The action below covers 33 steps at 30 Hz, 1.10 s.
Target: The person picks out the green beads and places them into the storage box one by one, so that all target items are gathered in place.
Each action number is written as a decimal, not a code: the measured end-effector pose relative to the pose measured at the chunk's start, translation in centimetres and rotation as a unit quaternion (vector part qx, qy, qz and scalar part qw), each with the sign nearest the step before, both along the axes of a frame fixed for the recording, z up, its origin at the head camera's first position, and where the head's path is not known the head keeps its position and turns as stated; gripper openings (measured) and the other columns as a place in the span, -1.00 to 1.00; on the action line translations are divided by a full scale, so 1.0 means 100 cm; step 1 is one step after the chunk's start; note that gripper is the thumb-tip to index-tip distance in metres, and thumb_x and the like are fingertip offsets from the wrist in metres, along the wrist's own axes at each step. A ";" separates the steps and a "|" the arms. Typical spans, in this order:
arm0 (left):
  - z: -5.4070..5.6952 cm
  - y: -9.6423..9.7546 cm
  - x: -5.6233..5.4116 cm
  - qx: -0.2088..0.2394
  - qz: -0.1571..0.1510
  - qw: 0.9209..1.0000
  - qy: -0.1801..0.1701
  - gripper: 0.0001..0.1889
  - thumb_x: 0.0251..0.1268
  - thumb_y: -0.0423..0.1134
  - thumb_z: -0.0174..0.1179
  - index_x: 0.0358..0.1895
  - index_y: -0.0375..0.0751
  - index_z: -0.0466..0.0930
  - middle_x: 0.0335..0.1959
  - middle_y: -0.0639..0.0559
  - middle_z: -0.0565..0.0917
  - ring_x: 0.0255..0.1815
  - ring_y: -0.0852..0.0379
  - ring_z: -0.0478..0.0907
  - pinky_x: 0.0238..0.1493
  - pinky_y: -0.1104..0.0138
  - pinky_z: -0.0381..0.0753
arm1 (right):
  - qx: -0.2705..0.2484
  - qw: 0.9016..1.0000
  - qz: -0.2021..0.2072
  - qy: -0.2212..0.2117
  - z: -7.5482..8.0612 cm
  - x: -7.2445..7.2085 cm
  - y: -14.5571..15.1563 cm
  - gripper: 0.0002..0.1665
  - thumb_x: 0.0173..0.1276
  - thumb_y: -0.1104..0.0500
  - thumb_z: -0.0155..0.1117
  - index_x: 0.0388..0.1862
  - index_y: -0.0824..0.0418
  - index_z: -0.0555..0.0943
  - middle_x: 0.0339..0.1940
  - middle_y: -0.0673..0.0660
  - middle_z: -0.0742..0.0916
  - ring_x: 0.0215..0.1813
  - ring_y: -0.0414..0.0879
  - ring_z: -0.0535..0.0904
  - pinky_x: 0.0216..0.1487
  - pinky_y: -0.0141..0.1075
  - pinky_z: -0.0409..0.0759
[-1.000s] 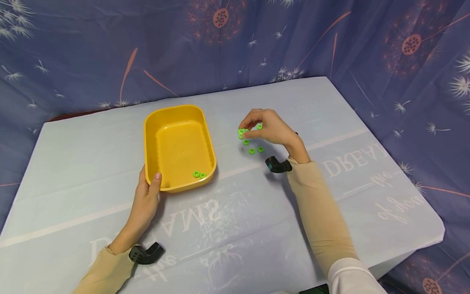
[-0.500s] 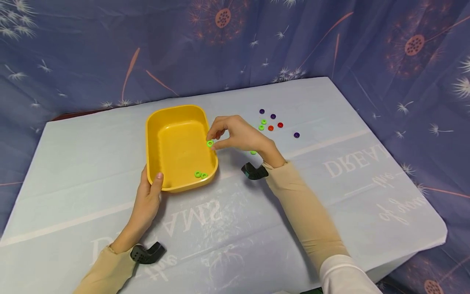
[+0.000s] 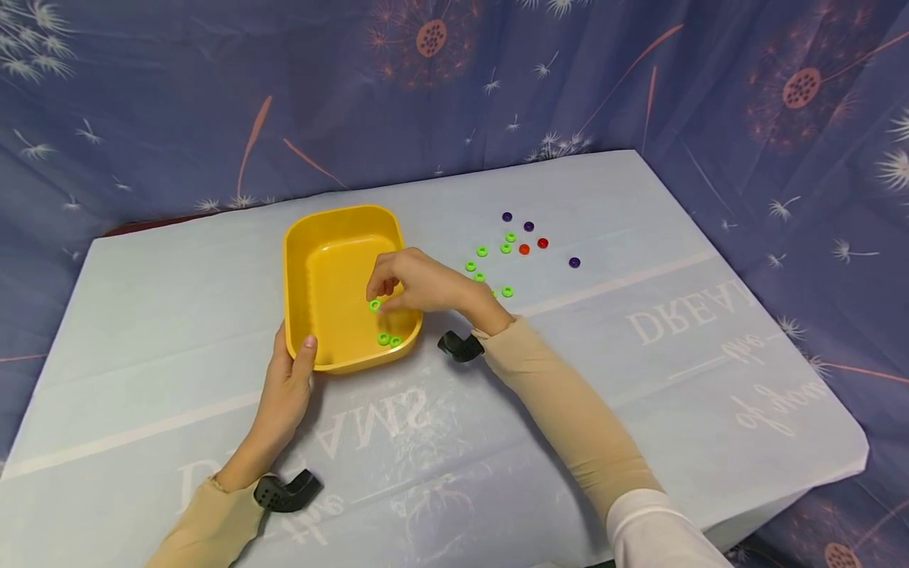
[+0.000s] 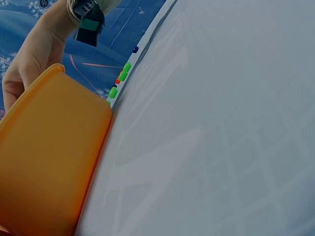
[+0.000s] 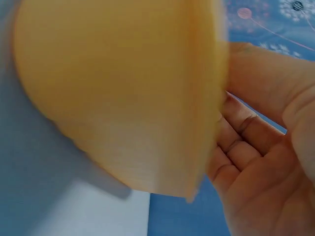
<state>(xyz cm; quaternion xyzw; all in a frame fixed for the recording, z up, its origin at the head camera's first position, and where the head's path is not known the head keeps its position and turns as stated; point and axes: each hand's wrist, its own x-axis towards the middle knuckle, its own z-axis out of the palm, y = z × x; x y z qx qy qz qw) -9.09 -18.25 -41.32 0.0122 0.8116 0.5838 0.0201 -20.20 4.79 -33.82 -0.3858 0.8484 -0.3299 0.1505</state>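
Note:
A yellow plastic tub [image 3: 334,260] stands on the cloth-covered table, left of centre. My left hand [image 3: 284,386] grips its near left corner, thumb over the rim. Inside the tub reaches my right hand [image 3: 419,280], pinching a small green ring-shaped bead [image 3: 375,304] between thumb and fingertips. Two more green beads [image 3: 384,338] lie on the tub floor at the near right corner. In the left wrist view the tub's outer wall [image 4: 54,157] fills the left side. From the right wrist the tub wall [image 5: 118,98] hides the fingertips and the bead.
Right of the tub, several loose green beads [image 3: 482,251] lie on the table [image 3: 710,379]. Beyond them are an orange bead [image 3: 524,249], a red bead [image 3: 543,243] and a few dark purple beads [image 3: 574,263]. A patterned blue curtain [image 3: 341,95] hangs behind the table.
My right hand has moved left from the loose beads, carrying one green bead over the tub's right rim and into the tub. My left hand keeps its grip on the corner.

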 end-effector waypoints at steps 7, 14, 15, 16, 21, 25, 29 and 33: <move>0.001 0.001 0.000 0.000 0.000 1.000 0.002 -0.35 0.63 -0.12 -0.18 0.60 -0.23 -0.20 0.57 -0.22 0.07 0.56 -0.10 0.01 0.53 0.02 -0.04 | 0.070 0.997 0.007 0.026 -0.008 0.001 -0.008 -0.79 0.28 0.24 0.42 -0.11 0.24 0.74 -0.15 0.08 0.68 -0.11 -0.11 0.54 -0.02 -0.40 0.46; 0.001 0.000 0.000 -0.001 -0.001 1.000 0.008 -0.35 0.63 -0.12 -0.19 0.60 -0.21 -0.19 0.56 -0.22 0.09 0.54 -0.08 0.03 0.46 0.43 0.03 | 0.104 0.994 0.015 0.042 -0.010 0.005 -0.013 -0.83 0.25 0.30 0.42 -0.16 0.24 0.74 -0.20 0.08 0.65 -0.16 -0.11 0.48 -0.08 -0.38 0.44; 0.000 0.000 0.000 0.001 -0.001 1.000 0.010 -0.36 0.63 -0.12 -0.18 0.60 -0.21 -0.19 0.56 -0.22 0.09 0.54 -0.08 0.03 0.43 0.49 0.04 | 0.109 0.993 0.015 0.045 -0.010 0.005 -0.014 -0.84 0.25 0.31 0.42 -0.18 0.23 0.74 -0.22 0.08 0.64 -0.17 -0.11 0.47 -0.10 -0.38 0.44; 0.000 0.000 0.000 0.002 -0.001 1.000 0.012 -0.36 0.63 -0.13 -0.18 0.60 -0.21 -0.18 0.55 -0.22 0.09 0.54 -0.08 0.03 0.39 0.56 0.04 | 0.114 0.992 0.016 0.049 -0.010 0.006 -0.014 -0.86 0.24 0.33 0.41 -0.20 0.23 0.74 -0.24 0.08 0.63 -0.18 -0.10 0.47 -0.11 -0.38 0.44; -0.001 0.000 0.000 0.006 -0.001 1.000 0.018 -0.36 0.63 -0.14 -0.18 0.60 -0.22 -0.17 0.55 -0.21 0.11 0.53 -0.07 0.04 0.29 0.68 0.06 | 0.150 0.986 0.019 0.065 -0.010 0.008 -0.016 -0.86 0.22 0.40 0.35 -0.28 0.22 0.74 -0.27 0.08 0.62 -0.19 -0.09 0.47 -0.15 -0.38 0.43; -0.001 0.000 0.000 0.006 -0.001 1.000 0.013 -0.36 0.63 -0.13 -0.18 0.60 -0.22 -0.18 0.55 -0.21 0.10 0.53 -0.06 0.04 0.27 0.70 0.06 | 0.174 0.982 0.016 0.075 -0.010 0.009 -0.018 -0.81 0.18 0.45 0.31 -0.31 0.21 0.74 -0.28 0.06 0.65 -0.19 -0.10 0.51 -0.17 -0.38 0.46; -0.001 0.000 0.000 0.006 -0.004 1.000 0.013 -0.36 0.64 -0.12 -0.18 0.60 -0.22 -0.18 0.55 -0.22 0.10 0.52 -0.06 0.05 0.25 0.73 0.07 | 0.191 0.978 0.009 0.085 -0.010 0.011 -0.020 -0.77 0.17 0.47 0.28 -0.35 0.19 0.75 -0.28 0.04 0.68 -0.21 -0.11 0.53 -0.20 -0.36 0.50; -0.001 0.000 0.001 0.006 -0.004 1.000 0.016 -0.36 0.63 -0.13 -0.18 0.60 -0.22 -0.18 0.54 -0.23 0.11 0.52 -0.07 0.05 0.25 0.73 0.07 | 0.208 0.973 0.007 0.098 -0.011 0.013 -0.022 -0.75 0.15 0.47 0.26 -0.39 0.17 0.74 -0.32 0.03 0.67 -0.25 -0.11 0.52 -0.24 -0.34 0.49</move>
